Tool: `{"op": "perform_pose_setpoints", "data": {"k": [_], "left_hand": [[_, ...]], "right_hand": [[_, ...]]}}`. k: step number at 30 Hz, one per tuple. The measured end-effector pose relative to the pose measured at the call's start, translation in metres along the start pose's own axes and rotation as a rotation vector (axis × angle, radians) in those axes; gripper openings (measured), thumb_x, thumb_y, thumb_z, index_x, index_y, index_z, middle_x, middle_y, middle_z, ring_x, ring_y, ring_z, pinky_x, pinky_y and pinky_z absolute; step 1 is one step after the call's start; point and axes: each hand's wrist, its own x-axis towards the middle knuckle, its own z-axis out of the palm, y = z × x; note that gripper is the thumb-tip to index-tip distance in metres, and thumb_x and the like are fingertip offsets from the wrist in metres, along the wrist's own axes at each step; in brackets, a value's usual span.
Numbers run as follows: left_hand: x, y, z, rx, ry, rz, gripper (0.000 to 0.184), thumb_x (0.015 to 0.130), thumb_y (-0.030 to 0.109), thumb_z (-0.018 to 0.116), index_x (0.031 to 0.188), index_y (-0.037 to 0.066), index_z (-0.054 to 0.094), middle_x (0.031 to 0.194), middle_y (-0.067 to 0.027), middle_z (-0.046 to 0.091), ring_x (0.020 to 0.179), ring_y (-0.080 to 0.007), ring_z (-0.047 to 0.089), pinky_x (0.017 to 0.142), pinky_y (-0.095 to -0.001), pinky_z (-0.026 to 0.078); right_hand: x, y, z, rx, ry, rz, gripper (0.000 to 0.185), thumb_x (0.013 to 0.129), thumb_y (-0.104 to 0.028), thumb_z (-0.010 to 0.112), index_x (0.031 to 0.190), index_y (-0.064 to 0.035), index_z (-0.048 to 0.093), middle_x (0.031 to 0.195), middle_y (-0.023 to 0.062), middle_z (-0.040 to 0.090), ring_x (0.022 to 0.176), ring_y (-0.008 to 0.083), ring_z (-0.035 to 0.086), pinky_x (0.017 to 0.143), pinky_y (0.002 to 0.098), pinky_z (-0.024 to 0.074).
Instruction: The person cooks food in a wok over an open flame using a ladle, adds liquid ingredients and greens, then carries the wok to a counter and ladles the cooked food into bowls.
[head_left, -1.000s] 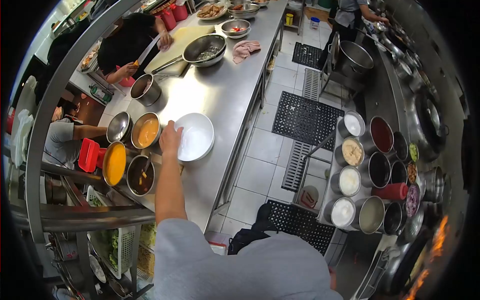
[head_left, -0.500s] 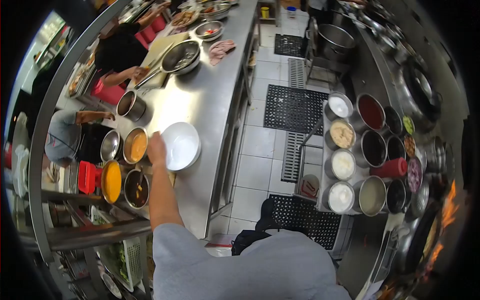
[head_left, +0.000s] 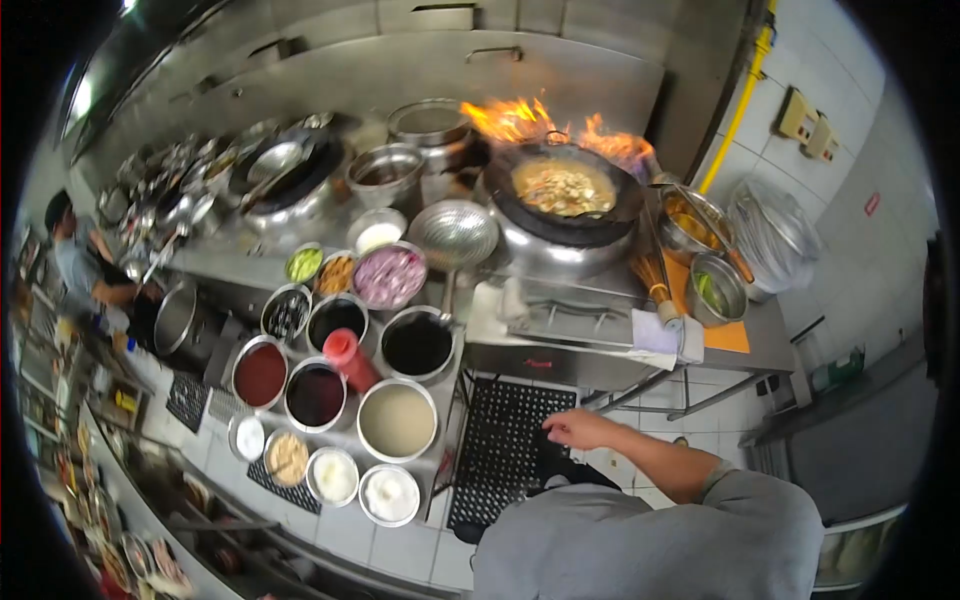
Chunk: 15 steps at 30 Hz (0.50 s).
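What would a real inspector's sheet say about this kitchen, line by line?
Surface: steel side table holds an orange sheet and metal bowls.
Job's things: wok contains food; flames rise behind it.
Clutter: many containers close together, a red bottle among them.
Hands: right hand, nothing seen in it; left hand not in view.
Cables: nothing seen.
Surroundings: co-worker at far left; yellow pipe on the right.

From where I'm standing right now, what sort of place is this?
Probably a restaurant kitchen: a large wok holds food, flames rise behind it, and a metal strainer lies nearby.
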Motion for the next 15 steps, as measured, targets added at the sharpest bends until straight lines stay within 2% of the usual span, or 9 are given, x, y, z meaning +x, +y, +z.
{"op": "perform_pose_setpoints", "data": {"k": [1,2,3,5,7,8,10,13,15], "left_hand": [[-0.018,0.027,0.027,-0.152,-0.110,-0.010,0.015,0.092,0.007,0.073,0.101,-0.005,0.070,0.091,-0.0118,0.070,0.075,-0.0171,0.063,0.073,-0.0299,0.056],[-0.031,0.082,0.048,-0.086,-0.274,-0.004,0.016,0.097,0.012,0.066,0.100,-0.003,0.070,0.092,-0.0119,0.069,0.077,-0.0181,0.064,0.073,-0.0277,0.056],[-0.056,0.060,0.072,-0.270,-0.483,-0.098,0.014,0.099,0.001,0.053,0.108,-0.005,0.061,0.104,-0.0122,0.061,0.096,-0.0203,0.058,0.090,-0.0313,0.047],[-0.093,0.139,0.115,-0.379,-0.623,0.008,0.007,0.095,-0.002,0.057,0.101,-0.005,0.059,0.094,-0.0083,0.058,0.091,-0.0175,0.055,0.086,-0.0289,0.045],[-0.125,0.188,0.156,-0.396,-0.799,0.101,0.007,0.092,-0.001,0.061,0.099,-0.005,0.061,0.092,-0.0085,0.060,0.086,-0.0176,0.057,0.080,-0.0297,0.047],[-0.145,0.217,0.174,-0.443,-0.822,0.023,0.008,0.090,-0.003,0.061,0.098,-0.005,0.062,0.091,-0.0091,0.062,0.083,-0.0183,0.058,0.077,-0.0300,0.048],[-0.165,0.268,0.208,-0.432,-0.981,0.184,0.010,0.089,-0.004,0.062,0.098,-0.004,0.063,0.089,-0.0103,0.063,0.080,-0.0193,0.060,0.075,-0.0304,0.049],[-0.196,0.313,0.249,-0.483,-1.120,0.268,0.019,0.083,0.000,0.070,0.102,0.000,0.066,0.086,-0.0121,0.066,0.077,-0.0249,0.064,0.071,-0.0351,0.050],[-0.210,0.337,0.266,-0.470,-1.199,0.311,0.020,0.085,0.001,0.070,0.104,0.000,0.067,0.085,-0.0137,0.066,0.075,-0.0275,0.065,0.070,-0.0363,0.051]], "right_hand": [[0.007,-0.001,-0.031,-0.001,0.092,-0.044,0.036,0.093,-0.034,0.062,0.116,-0.0073,0.069,0.099,0.0156,0.073,0.091,0.0317,0.071,0.081,0.0432,0.0547],[0.013,0.013,-0.070,0.046,0.293,-0.095,0.034,0.092,-0.031,0.064,0.116,-0.0072,0.068,0.096,0.0151,0.073,0.085,0.0312,0.071,0.078,0.0425,0.0553],[0.012,0.039,-0.115,0.120,0.425,-0.006,0.031,0.090,-0.027,0.067,0.114,-0.0068,0.069,0.097,0.0142,0.073,0.086,0.0290,0.070,0.079,0.0404,0.0551],[0.000,0.118,-0.215,0.071,0.782,0.078,0.030,0.089,-0.022,0.068,0.115,-0.0058,0.068,0.101,0.0164,0.072,0.092,0.0304,0.070,0.083,0.0391,0.0542],[-0.036,0.181,-0.306,-0.333,1.089,0.263,0.031,0.088,-0.016,0.066,0.115,-0.0018,0.066,0.111,0.0216,0.068,0.102,0.0382,0.066,0.088,0.0463,0.0529],[-0.058,0.204,-0.339,-0.476,1.067,0.480,0.031,0.087,-0.012,0.063,0.115,-0.0005,0.062,0.116,0.0252,0.065,0.106,0.0402,0.064,0.088,0.0482,0.0520],[-0.077,0.297,-0.381,-0.643,0.967,0.631,0.025,0.088,-0.020,0.065,0.106,-0.0030,0.060,0.104,0.0270,0.067,0.102,0.0457,0.062,0.087,0.0506,0.0497],[-0.090,0.339,-0.400,-0.404,0.808,0.656,0.024,0.087,-0.023,0.066,0.097,-0.0025,0.058,0.097,0.0278,0.067,0.094,0.0479,0.062,0.081,0.0543,0.0490],[-0.081,0.334,-0.411,-0.370,0.767,0.705,0.030,0.084,-0.015,0.064,0.109,-0.0029,0.056,0.104,0.0271,0.067,0.099,0.0475,0.063,0.085,0.0547,0.0483]]}}
